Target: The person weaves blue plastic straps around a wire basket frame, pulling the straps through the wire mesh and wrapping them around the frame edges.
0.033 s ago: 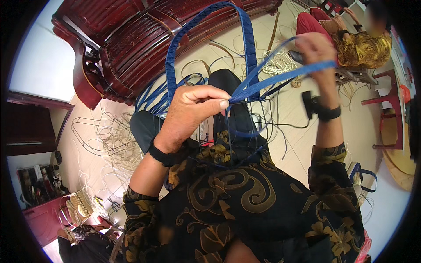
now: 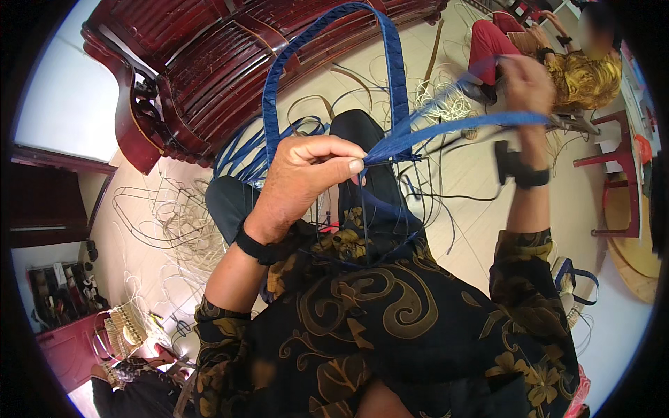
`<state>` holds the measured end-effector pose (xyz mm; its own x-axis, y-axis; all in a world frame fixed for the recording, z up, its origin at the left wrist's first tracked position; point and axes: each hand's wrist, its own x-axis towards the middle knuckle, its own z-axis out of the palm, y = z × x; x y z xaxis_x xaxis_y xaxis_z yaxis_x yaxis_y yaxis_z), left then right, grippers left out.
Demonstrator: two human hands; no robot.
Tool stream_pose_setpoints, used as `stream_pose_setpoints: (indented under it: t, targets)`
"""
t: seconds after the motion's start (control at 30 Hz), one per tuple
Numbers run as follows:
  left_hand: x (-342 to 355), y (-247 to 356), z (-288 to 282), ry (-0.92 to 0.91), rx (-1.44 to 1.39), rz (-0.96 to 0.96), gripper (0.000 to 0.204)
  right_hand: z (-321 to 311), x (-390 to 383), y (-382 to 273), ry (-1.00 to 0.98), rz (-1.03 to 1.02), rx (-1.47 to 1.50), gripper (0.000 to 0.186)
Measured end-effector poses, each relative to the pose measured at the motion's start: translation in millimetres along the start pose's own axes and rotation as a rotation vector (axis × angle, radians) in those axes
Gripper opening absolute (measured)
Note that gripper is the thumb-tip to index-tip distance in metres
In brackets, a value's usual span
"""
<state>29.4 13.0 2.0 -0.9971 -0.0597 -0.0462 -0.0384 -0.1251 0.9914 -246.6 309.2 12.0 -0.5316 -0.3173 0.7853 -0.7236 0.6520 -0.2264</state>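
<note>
My left hand [image 2: 306, 181] pinches blue strap [image 2: 376, 146] against a thin dark wire frame [image 2: 366, 209] on my lap, thumb and index finger at the frame's top bar. My right hand [image 2: 526, 87], blurred, is raised to the right with its fingers curled round the blue strap, which runs back toward my left hand. A tall blue woven handle [image 2: 387, 63] arches above the frame, behind my hands. More blue strips [image 2: 237, 146] lie bunched beyond my left knee.
A dark red wooden bench [image 2: 209, 83] stands ahead. Wire coils [image 2: 174, 216] and white cord [image 2: 446, 97] lie on the floor. A person in a yellow top [image 2: 578, 76] sits at the back right, beside a red stool [image 2: 627, 195]. Another person [image 2: 132, 390] is at lower left.
My right hand has moved outward to the right, drawing the blue strap with it. My left hand stays in place at the frame.
</note>
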Motion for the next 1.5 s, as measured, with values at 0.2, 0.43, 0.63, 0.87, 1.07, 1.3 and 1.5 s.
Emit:
stream_pose_setpoints:
  t: [0.2,0.43,0.63,0.87,1.07,1.3,1.5]
  targets:
    - [11,-1,-3,-0.071,-0.06,0.01,0.01,-221,-58,257,-0.3,0.529,-1.175,0.038]
    - [11,1,1,-0.067,-0.065,0.0,0.01,-147,-80,74,-0.49,0.455,-0.709,0.053]
    - [10,3,0,-0.054,-0.003,-0.005,0.01,-22,-79,-132,-0.556,-0.024,0.569,0.054]
    - [8,-4,-2,-0.034,-0.003,0.033,0.012,7,-64,-189,-0.462,0.082,1.049,0.013]
    - [7,-12,-4,-0.099,-0.097,0.09,0.024,-2,-67,-192,-0.532,0.396,1.225,0.01]
    - [9,-16,-7,-0.124,0.024,0.131,0.016,-5,-67,-184,-0.464,0.098,1.014,0.012]
    - [11,-19,-6,-0.134,0.097,0.226,0.013,-11,-62,-187,-0.427,-0.003,0.895,0.011]
